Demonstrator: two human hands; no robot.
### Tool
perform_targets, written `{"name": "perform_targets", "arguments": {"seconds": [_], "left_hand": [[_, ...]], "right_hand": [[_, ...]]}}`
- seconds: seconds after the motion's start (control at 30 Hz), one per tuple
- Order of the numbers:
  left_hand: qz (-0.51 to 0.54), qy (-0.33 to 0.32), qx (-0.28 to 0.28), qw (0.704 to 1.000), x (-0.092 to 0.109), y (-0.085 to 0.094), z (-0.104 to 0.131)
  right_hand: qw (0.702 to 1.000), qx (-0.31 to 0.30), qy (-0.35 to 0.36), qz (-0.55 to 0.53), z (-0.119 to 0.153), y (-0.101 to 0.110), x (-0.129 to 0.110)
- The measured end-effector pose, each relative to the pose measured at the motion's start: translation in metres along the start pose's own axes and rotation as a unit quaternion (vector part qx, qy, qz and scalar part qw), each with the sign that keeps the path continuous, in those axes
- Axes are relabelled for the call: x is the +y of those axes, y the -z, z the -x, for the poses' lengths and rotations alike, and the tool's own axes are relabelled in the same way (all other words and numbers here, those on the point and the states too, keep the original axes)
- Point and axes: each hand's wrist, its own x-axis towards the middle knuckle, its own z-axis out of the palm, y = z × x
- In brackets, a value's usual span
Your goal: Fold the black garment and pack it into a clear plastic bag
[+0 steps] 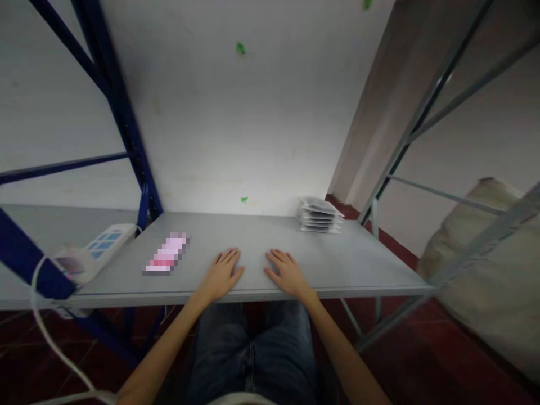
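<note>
Palm down on the grey shelf top (346, 264), near its front edge, lies my left hand (221, 275), fingers spread and holding nothing. My right hand (288, 274) rests flat a short way to its right, also with spread fingers and nothing held. A pixelated pink and white flat object (167, 254) lies to the left of my left hand, not touched. Beyond my right hand, at the back right by the wall, sits a stack of thin packets in clear or white wrapping (319, 215).
A white power strip (105, 247) with a white cable (50, 337) is at the left. Blue metal posts (126, 124) stand left and grey metal bars (405, 146) right. A large beige sack (481, 264) is on the floor at the right.
</note>
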Motion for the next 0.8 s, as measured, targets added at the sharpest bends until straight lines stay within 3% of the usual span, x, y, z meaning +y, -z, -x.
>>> {"name": "perform_targets", "arguments": {"seconds": [0.8], "left_hand": [[0.012,0.006,-0.010,1.000,0.0022,0.0035,0.0007]], "right_hand": [[0.999,-0.029,0.015,0.024,0.0011,0.0016,0.0016]]}}
